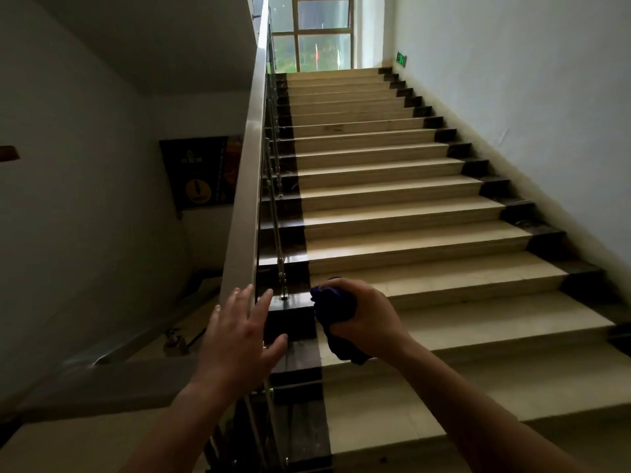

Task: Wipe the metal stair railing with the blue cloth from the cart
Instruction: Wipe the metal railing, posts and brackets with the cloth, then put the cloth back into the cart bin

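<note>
The metal stair railing [247, 186] runs from the bottom centre up to the top landing, left of the steps, with thin metal balusters [276, 213] under its flat top rail. My left hand [235, 339] is spread open over the lower end of the rail, fingers apart, holding nothing. Whether it touches the rail I cannot tell. To the right of the rail, my right hand [362, 315] is closed around a bunched blue cloth [336, 308], held over the lowest steps and apart from the railing. No cart is in view.
Beige steps [392, 206] with dark edging climb to a window [322, 32] on the landing. A white wall [529, 97] with a green exit sign [401, 58] bounds the right side. Left of the railing is a drop to the lower flight and a dark poster [201, 172].
</note>
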